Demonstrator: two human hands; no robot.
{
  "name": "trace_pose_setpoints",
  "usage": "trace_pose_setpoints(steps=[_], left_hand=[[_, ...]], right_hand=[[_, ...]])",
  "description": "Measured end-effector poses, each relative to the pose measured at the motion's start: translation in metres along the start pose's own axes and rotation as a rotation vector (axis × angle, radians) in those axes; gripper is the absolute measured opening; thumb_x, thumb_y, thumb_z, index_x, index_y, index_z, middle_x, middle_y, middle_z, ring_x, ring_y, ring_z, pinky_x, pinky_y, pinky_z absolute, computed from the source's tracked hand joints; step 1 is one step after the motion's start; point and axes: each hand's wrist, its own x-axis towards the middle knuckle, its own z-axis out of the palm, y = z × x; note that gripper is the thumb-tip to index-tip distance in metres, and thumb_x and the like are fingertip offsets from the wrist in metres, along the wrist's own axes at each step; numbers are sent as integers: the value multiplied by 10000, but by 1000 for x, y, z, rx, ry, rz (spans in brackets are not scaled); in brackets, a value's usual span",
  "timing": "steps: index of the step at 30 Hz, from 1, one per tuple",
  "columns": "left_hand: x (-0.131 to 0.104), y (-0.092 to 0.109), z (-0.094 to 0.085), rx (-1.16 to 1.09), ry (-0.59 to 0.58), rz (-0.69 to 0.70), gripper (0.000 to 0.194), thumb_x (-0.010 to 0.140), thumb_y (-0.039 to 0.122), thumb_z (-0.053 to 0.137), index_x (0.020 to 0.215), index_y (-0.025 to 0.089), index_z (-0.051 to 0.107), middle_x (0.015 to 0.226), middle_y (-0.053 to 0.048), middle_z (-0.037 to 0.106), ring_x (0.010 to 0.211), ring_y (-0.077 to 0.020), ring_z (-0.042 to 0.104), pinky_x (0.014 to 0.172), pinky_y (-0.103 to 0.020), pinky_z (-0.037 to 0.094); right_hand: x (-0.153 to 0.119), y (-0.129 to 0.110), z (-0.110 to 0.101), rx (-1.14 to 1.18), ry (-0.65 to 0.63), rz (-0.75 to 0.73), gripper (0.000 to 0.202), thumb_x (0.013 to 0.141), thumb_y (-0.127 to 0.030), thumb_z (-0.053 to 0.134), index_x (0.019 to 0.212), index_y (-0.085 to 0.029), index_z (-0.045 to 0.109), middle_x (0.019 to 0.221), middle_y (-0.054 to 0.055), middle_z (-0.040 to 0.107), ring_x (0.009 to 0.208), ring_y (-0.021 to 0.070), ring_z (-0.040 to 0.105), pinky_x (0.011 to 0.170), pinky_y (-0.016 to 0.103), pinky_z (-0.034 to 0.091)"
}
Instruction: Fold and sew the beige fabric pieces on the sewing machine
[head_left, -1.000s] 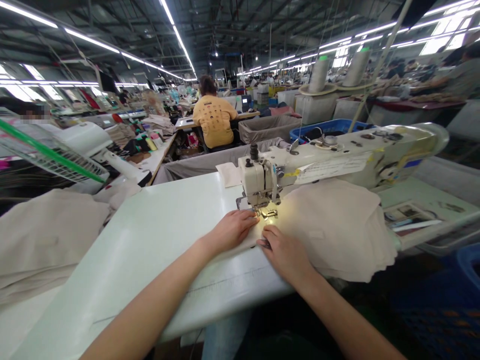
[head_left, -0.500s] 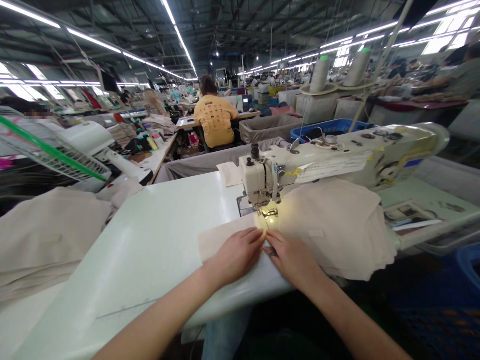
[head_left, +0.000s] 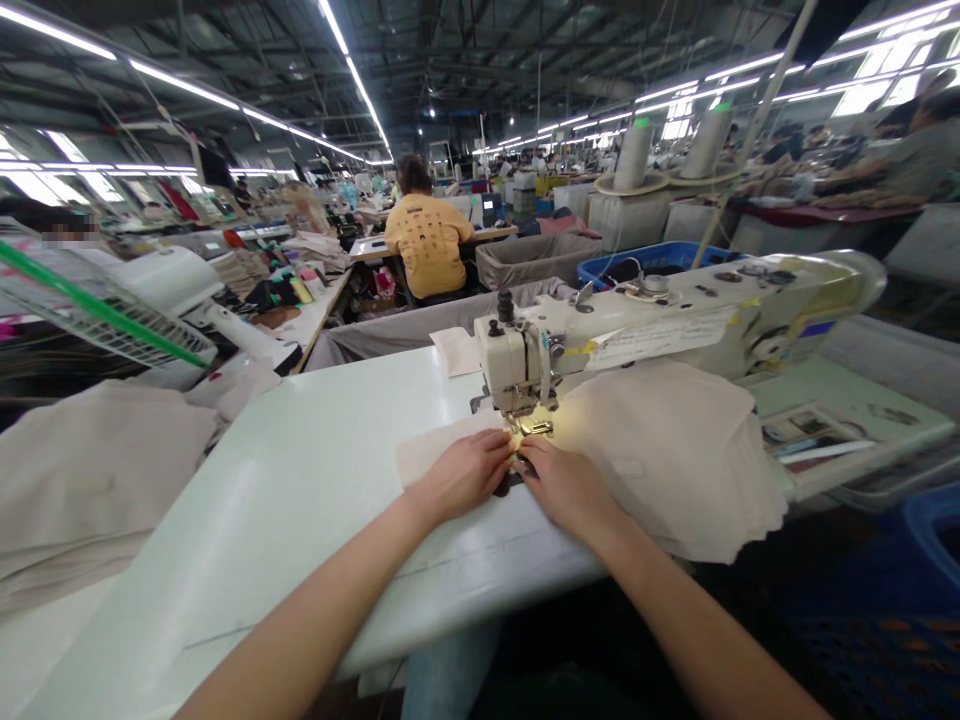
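A small beige fabric piece point(head_left: 429, 452) lies on the pale green table, its right end at the needle area of the white sewing machine point(head_left: 504, 362). My left hand point(head_left: 469, 475) presses on this piece with fingers together, the tips close to the presser foot. Just to the right, my right hand point(head_left: 562, 485) has its fingertips pinched at the fabric's edge by the lit foot; what lies under them is mostly hidden. Both hands' fingertips almost meet. Beside my right hand, a stack of beige fabric point(head_left: 675, 455) spreads under the machine arm.
More beige fabric point(head_left: 82, 480) is piled at the left, near a white fan point(head_left: 169, 290). Another scrap point(head_left: 456, 350) lies behind the machine head. A person in a yellow shirt point(head_left: 429, 240) sits ahead. A blue basket point(head_left: 652, 262) stands behind the machine.
Both hands have moved forward, closer to the needle, and the small fabric piece has slid forward under the foot. The whole view has shifted slightly.
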Motion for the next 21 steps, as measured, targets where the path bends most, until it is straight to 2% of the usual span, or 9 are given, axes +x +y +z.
trace_pose_setpoints(steps=[5,9,15,21], left_hand=[[11,-15,-3,11,5,-12,360,1045,257,341,1078,158,685,1191,-128,667,1138,-227,630,1040,-375,513],[14,-21,-3,16,-3,-4,386,1054,273,320,1033,152,687,1134,-129,676,1066,-226,647,989,-368,534],[10,-24,4,36,56,-16,366,1046,247,335,1219,145,641,1237,-138,657,1166,-230,621,1046,-379,515],[9,-24,8,12,90,-12,366,1031,241,349,1240,152,637,1267,-148,657,1202,-243,616,1063,-413,520]], right_hand=[[6,0,2,-14,27,13,239,1016,-293,499,1153,-215,679,1264,59,688,976,219,712,806,287,498],[-2,-3,2,1,19,24,250,1025,-305,476,1127,-223,688,1246,58,695,982,218,711,807,279,494],[-17,-11,7,2,-3,18,270,1011,-270,469,1180,-224,674,1356,51,644,982,211,711,785,284,522],[-20,-12,22,-68,21,21,322,1000,-235,478,1273,-209,646,1463,78,573,975,210,722,787,291,554]])
